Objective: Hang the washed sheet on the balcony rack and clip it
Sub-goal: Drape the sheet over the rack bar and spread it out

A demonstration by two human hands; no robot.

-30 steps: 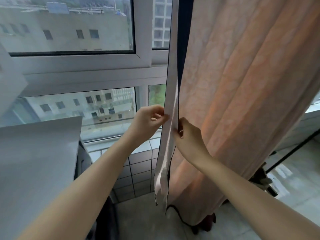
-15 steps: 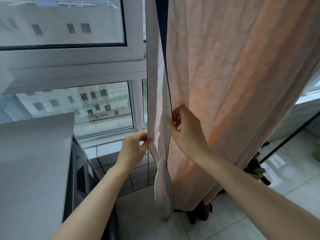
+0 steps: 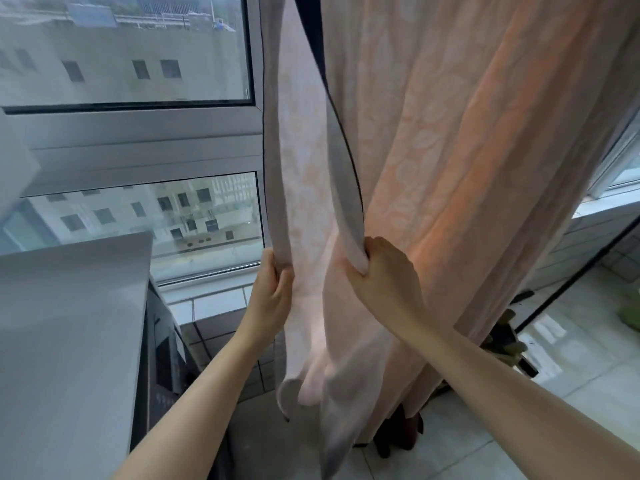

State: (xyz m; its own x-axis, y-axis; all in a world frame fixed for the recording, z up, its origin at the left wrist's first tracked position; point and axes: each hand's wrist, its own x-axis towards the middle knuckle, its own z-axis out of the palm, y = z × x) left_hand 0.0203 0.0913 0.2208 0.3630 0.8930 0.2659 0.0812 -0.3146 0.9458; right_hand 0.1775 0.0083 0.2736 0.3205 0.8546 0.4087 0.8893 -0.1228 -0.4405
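Two edges of the soft, patterned peach sheet (image 3: 467,140) hang vertically; your left hand (image 3: 272,299) pinches one edge, your right hand (image 3: 384,282) fists the other

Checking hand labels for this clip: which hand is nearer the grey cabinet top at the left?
Left. The left hand grips the sheet edge just right of the cabinet top; the right hand grips a fold farther right.
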